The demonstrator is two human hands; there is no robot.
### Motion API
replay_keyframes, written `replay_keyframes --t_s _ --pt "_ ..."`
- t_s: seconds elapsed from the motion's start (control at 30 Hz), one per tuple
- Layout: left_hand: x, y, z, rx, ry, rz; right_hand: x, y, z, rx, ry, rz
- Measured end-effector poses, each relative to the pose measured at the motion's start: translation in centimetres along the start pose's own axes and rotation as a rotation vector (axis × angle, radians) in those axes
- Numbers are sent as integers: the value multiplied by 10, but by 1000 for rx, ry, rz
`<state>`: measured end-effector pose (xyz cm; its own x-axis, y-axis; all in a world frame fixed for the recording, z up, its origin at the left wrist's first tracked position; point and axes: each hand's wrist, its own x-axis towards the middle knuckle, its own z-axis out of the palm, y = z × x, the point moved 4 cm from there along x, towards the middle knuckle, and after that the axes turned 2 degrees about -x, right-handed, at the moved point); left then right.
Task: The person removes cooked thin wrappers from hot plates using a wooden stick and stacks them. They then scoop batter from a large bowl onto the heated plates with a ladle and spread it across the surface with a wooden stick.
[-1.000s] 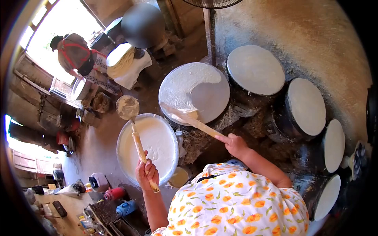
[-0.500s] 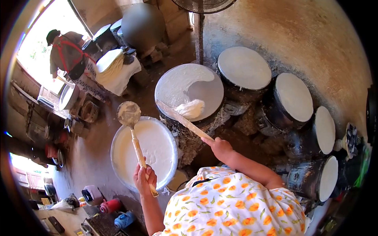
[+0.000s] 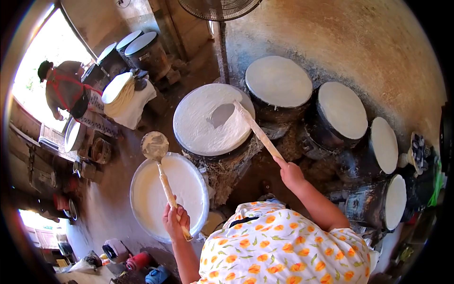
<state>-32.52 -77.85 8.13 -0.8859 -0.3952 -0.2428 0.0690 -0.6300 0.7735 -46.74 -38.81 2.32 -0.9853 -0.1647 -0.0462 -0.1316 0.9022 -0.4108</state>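
My left hand (image 3: 176, 220) is wrapped round the handle of a ladle (image 3: 154, 146), whose batter-smeared bowl hangs beyond the far rim of a wide basin (image 3: 206, 199) of white batter. My right hand (image 3: 291, 174) grips a flat wooden spatula (image 3: 259, 132). Its far end lies on a round cooking surface (image 3: 226, 115), which carries a layer of white batter (image 3: 196, 124). A bare grey patch shows in the batter beside the spatula's tip.
Several drums with round white tops, such as this drum (image 3: 341, 110), curve along the wall to the right. At the far left a person (image 3: 71, 90) bends over a basin (image 3: 73, 134) near a cloth-covered stand (image 3: 134, 109). A fan (image 3: 220, 8) stands at the back.
My right hand has swept the spatula to the right across the round surface. Batter now covers more of it, and the bare patch has shrunk. The ladle stays nearly in place.
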Motion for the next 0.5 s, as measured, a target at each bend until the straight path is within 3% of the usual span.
replay_keyframes --t_s 0.07,0.1,0.2,0.3,0.43,0.5 --pt "3 -1 8 4 -5 -3 8 -2 8 372 91 -54" --pt "3 -2 13 -7 1 -4 0 -21 -6 453 30 -96" --pt "4 -4 19 -12 2 -4 -34 0 14 302 -168 -213" --pt "5 -6 26 3 -1 -5 -42 21 1 -199 -345 -44" --pt "5 -12 34 -15 -7 -9 18 37 1 -157 -51 -86" --pt "7 -13 42 23 1 6 50 28 1 -105 -66 -53"
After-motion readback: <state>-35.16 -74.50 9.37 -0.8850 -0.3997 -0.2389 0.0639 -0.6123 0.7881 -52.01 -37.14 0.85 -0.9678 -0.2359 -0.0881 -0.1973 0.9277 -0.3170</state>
